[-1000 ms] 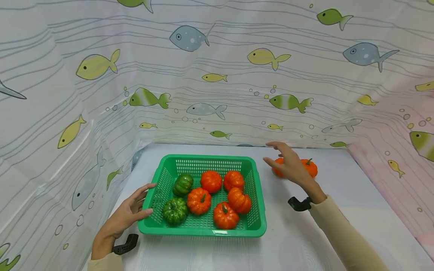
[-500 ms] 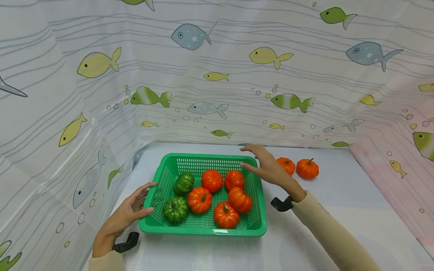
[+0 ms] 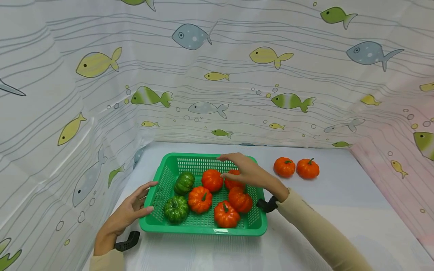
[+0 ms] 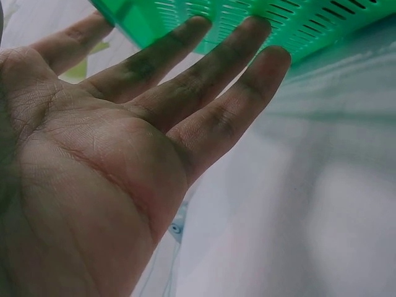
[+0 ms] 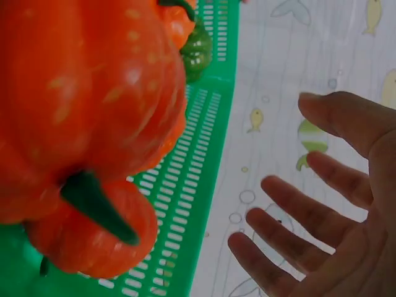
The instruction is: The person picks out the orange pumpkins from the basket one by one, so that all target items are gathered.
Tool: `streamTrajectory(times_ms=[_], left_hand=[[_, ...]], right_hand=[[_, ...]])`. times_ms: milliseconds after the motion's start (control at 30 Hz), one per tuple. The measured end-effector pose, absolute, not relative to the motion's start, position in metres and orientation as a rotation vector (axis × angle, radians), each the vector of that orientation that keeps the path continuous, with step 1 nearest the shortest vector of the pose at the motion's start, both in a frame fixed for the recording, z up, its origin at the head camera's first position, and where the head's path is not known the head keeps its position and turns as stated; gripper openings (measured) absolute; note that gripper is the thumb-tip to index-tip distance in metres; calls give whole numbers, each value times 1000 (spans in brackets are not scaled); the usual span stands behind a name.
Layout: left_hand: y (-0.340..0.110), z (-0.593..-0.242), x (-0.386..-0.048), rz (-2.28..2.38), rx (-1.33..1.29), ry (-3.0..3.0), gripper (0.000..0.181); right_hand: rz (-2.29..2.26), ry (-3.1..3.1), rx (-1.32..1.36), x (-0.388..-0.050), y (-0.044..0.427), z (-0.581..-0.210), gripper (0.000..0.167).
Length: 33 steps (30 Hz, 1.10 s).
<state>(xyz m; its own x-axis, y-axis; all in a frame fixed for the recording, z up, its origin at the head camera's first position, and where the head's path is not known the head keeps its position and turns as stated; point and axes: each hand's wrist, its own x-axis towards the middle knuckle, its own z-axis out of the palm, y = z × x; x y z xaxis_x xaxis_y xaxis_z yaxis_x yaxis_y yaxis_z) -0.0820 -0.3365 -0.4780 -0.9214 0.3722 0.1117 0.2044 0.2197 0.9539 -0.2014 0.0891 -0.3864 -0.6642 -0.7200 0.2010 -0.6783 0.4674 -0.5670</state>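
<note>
Come down gently with your right hand (image 3: 252, 171), which hovers over the back right of the basket (image 3: 203, 230), thumb and fingers apart, holding nothing. If you take a pumpkin, it seems best to grip its sides rather than its stem, so its neighbours don't roll. Let your left hand (image 3: 129, 210), fingers and thumb spread and fingertips seemingly touching the basket's left side, steady it lightly. One orange pumpkin (image 3: 233, 184) lies beneath your right hand, partly hidden by it; another orange pumpkin (image 3: 212, 180) sits just left of your thumb tip, with two loose pumpkins (image 3: 284, 167) on the counter (image 3: 325, 195) to the right.
</note>
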Motion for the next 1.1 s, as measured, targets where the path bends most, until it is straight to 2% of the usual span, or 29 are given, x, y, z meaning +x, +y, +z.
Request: streamTrajectory(times_ms=[367, 900, 1100], left_hand=[[-336, -480, -85, 1794, 556, 2336, 74], [-336, -477, -86, 1794, 568, 2318, 75], [-337, -480, -85, 1803, 572, 2307, 75]], right_hand=[[-771, 2382, -1474, -195, 56, -393, 51], [-682, 2226, -1539, -196, 31, -410, 59], [-598, 2217, -1538, -197, 20, -417, 58]])
